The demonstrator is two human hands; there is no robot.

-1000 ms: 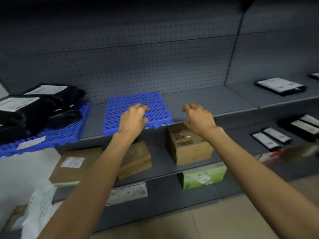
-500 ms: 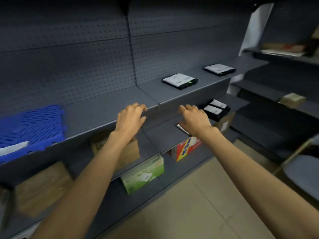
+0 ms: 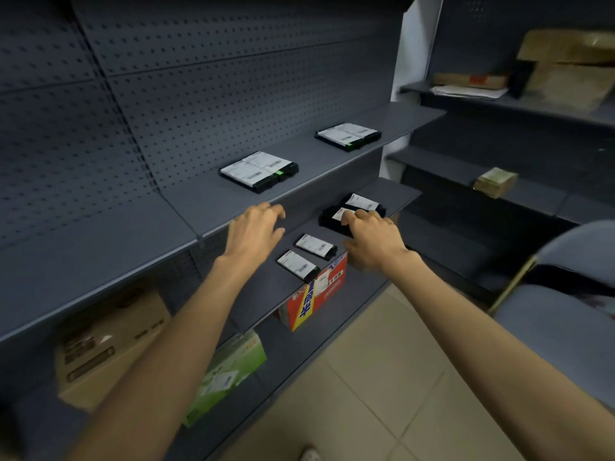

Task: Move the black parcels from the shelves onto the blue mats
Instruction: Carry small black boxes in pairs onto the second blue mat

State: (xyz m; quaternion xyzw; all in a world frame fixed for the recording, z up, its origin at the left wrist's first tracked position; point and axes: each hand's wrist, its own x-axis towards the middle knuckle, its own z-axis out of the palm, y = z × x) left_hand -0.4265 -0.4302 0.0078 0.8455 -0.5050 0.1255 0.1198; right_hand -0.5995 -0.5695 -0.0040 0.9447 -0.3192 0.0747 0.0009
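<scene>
Black parcel, 1 o'clock: we judge it soft, light; grip its sides. Left hand, right hand spread, empty.

1. A parcel storeroom: grey metal shelves with perforated back panels rise beyond the left hand.
2. Labelled black parcels lie just past the right hand; cardboard boxes sit on shelves below both hands.

Black parcels: six were visible
Hands: two
Green boxes: one
Red-and-yellow boxes: one
</scene>
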